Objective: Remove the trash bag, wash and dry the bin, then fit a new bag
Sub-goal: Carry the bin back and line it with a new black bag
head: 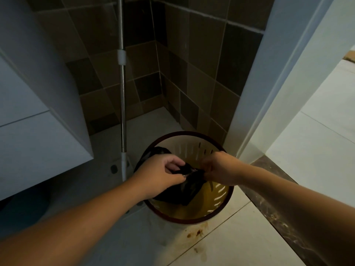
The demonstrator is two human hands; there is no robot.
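Stains: brown spots (197,233) mark the pale floor (240,237) just in front of the bin.
Sill: a dark marbled threshold (276,212) runs along the right, under the right forearm.
Bin: a round cream bin (221,208) with a dark red rim and slotted walls stands on the floor in the corner.
In the bin: a black bag (184,191), crumpled and bunched, sits partly inside, its top gathered above the rim; the far left part drapes at the rim. The rest of the inside is bare and yellowish.
Left hand (163,174): over the bin's left side, grip pinched shut on the gathered top of the bag.
Right hand (221,167): over the bin's middle, grip closed on the same bunch from the right side; the two hands are nearly touching.
Pole: a metal mop handle (123,104) stands upright just left of the bin, near the left hand, its white lower end at the floor.
Cabinet: a white unit (38,116) hangs at left, well apart from the bin.
Wall: dark brown tiles (192,70) form the corner behind.
Frame: a white door frame (269,89) rises just right of the bin.
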